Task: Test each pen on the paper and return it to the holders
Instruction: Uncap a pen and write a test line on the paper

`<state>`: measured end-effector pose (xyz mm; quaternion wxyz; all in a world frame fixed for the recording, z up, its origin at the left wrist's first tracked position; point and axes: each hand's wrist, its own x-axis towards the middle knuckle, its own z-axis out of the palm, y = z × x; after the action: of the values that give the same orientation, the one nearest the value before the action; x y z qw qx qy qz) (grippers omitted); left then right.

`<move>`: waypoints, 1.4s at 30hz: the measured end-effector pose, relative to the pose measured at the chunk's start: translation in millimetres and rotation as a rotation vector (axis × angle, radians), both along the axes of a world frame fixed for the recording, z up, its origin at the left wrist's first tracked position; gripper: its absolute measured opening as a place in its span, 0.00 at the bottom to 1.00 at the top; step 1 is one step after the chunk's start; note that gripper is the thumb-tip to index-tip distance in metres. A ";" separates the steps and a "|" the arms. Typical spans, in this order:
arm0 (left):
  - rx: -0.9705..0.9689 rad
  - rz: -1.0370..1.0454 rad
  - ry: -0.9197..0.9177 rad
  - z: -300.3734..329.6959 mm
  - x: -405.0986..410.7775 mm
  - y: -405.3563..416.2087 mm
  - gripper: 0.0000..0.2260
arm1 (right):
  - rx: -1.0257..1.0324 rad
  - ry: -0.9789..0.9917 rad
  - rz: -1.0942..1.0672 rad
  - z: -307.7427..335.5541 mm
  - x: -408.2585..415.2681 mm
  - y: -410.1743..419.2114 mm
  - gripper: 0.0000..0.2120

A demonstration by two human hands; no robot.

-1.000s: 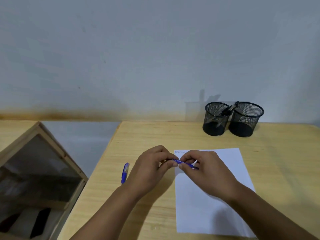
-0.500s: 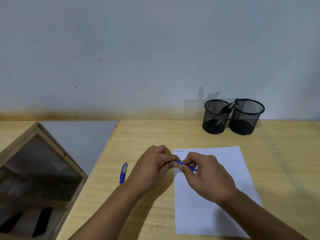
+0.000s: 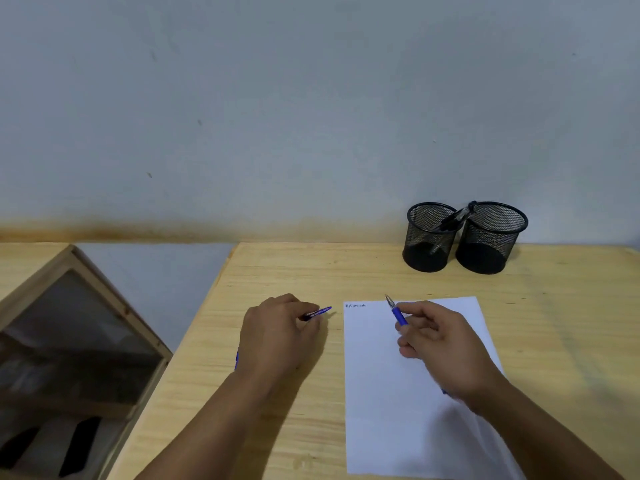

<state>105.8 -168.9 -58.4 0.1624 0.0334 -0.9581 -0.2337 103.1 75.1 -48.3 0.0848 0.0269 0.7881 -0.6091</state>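
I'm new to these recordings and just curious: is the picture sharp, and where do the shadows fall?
Head view: the black mesh holders and the uncapped blue pen look sharp; the white paper sheet's near right corner blurs; soft shadows lie beside the left hand and under the right hand; the table's back edge looks slightly bowed.

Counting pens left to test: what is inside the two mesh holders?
The left holder has at least one dark pen leaning against its rim. The right holder shows none, though the mesh darkens both bottoms, so short items could hide.
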 end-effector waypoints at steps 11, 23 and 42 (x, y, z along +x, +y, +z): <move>-0.203 0.103 -0.086 -10.0 -5.6 -2.1 0.12 | -0.096 -0.038 -0.088 -1.5 9.7 0.4 0.10; -0.053 -0.214 -0.024 -10.6 39.5 40.6 0.22 | -0.102 0.159 -0.029 -7.7 14.4 0.2 0.16; -0.119 -0.265 -0.120 -20.0 43.7 43.5 0.23 | 0.032 0.238 -0.218 -18.3 -51.1 -34.1 0.08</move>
<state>149.5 -125.5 -78.4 0.0741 -0.0891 -0.9743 -0.1932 51.9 41.0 -66.6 -0.0761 0.0413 0.7946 -0.6009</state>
